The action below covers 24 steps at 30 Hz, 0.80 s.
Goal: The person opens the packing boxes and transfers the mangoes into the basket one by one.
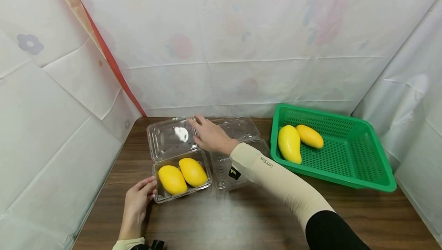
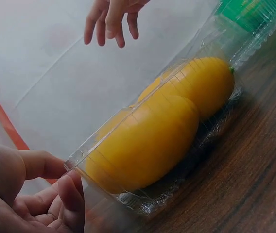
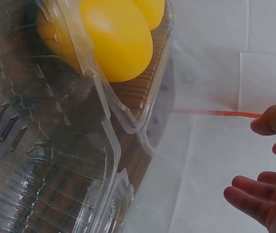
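Note:
A clear plastic clamshell box [image 1: 183, 194] lies with its lid [image 1: 167, 138] folded back toward the wall. Inside its base, two yellow mangoes [image 1: 172, 180] rest side by side. My left hand [image 1: 136, 202] pinches the box's left rim between thumb and finger, seen close up in the left wrist view at the rim corner [image 2: 72, 165]. Over the right part of the raised lid hovers my right hand [image 1: 212, 135], fingers spread and relaxed, holding nothing. In the right wrist view its fingers [image 3: 250, 196] are apart from the plastic.
A second clear clamshell [image 1: 241, 128] stands open right beside the first, partly hidden by my right forearm. Farther right, a green plastic basket [image 1: 345, 180] holds two more mangoes [image 1: 289, 144]. White patterned sheeting [image 1: 221, 43] encloses the back and sides of the wooden table [image 1: 221, 223].

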Each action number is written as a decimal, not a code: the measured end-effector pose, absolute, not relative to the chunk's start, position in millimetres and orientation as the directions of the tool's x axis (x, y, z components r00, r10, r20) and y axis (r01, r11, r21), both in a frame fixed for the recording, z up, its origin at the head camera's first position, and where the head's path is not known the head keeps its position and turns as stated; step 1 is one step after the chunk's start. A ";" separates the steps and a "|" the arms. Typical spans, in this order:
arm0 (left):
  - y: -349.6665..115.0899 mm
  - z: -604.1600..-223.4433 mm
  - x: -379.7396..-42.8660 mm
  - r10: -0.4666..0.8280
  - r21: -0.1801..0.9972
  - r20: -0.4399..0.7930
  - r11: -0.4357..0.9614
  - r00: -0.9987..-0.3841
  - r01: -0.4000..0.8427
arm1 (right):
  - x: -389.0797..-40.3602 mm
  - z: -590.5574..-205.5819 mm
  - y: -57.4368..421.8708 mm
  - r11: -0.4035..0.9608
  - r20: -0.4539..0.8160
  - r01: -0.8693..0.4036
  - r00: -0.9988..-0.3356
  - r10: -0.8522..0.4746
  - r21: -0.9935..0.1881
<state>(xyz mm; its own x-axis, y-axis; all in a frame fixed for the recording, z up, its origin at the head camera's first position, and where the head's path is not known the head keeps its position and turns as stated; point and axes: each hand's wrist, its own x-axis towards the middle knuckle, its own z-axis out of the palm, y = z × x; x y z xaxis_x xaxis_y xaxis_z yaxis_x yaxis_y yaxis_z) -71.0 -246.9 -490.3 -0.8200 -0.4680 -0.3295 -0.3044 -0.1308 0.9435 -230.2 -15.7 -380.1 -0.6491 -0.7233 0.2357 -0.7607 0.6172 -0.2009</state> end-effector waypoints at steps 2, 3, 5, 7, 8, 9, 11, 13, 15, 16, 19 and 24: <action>-246.6 -490.2 -70.0 -0.476 0.943 -0.331 -0.128 -0.815 -0.308 | -229.7 -380.9 -15.7 0.610 0.232 -0.767 -0.642 -0.731 -0.199; -246.8 -490.4 -69.4 -0.476 0.942 -0.332 -0.126 -0.815 -0.310 | -229.3 -381.4 -15.6 0.609 0.225 -0.768 -0.640 -0.734 -0.198; -246.8 -490.4 -68.8 -0.478 0.940 -0.339 -0.140 -0.810 -0.310 | -228.7 -382.4 -15.2 0.610 0.212 -0.767 -0.642 -0.737 -0.200; -246.5 -490.1 -68.1 -0.478 0.941 -0.338 -0.146 -0.811 -0.306 | -228.4 -383.5 -14.8 0.612 0.199 -0.764 -0.645 -0.738 -0.205; -246.3 -490.1 -67.8 -0.477 0.941 -0.336 -0.145 -0.812 -0.305 | -228.2 -384.1 -14.5 0.614 0.191 -0.762 -0.646 -0.739 -0.206; -246.1 -489.8 -67.5 -0.476 0.942 -0.335 -0.141 -0.813 -0.305 | -228.1 -384.7 -14.4 0.614 0.183 -0.762 -0.647 -0.741 -0.205; -245.9 -489.5 -67.1 -0.475 0.943 -0.332 -0.137 -0.815 -0.304 | -228.0 -385.4 -14.3 0.613 0.167 -0.762 -0.645 -0.746 -0.208; -246.0 -489.5 -66.7 -0.469 0.945 -0.326 -0.125 -0.821 -0.304 | -227.8 -386.1 -14.3 0.613 0.149 -0.764 -0.642 -0.752 -0.202; -246.4 -489.4 -66.6 -0.460 0.944 -0.329 -0.130 -0.825 -0.305 | -227.9 -387.0 -14.4 0.616 0.128 -0.765 -0.641 -0.757 -0.189; -246.6 -489.4 -66.6 -0.456 0.943 -0.332 -0.134 -0.826 -0.305 | -227.8 -387.3 -14.4 0.618 0.114 -0.764 -0.641 -0.759 -0.185; -247.1 -488.5 -66.2 -0.443 0.940 -0.340 -0.139 -0.829 -0.312 | -228.0 -390.7 -14.9 0.622 0.078 -0.765 -0.640 -0.765 -0.167; -248.8 -488.2 -65.7 -0.436 0.938 -0.343 -0.118 -0.832 -0.325 | -226.7 -397.3 -16.1 0.608 0.039 -0.776 -0.621 -0.783 -0.167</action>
<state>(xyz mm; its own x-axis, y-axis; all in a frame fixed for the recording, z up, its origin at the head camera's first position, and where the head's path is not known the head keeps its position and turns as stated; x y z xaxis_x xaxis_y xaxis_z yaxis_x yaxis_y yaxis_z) -65.7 -248.8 -488.2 -0.8320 -0.4358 -0.3432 -0.3254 -0.1177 0.9382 -226.7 -16.1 -397.3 -0.6214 -0.7825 0.0393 -0.7762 0.6080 -0.1668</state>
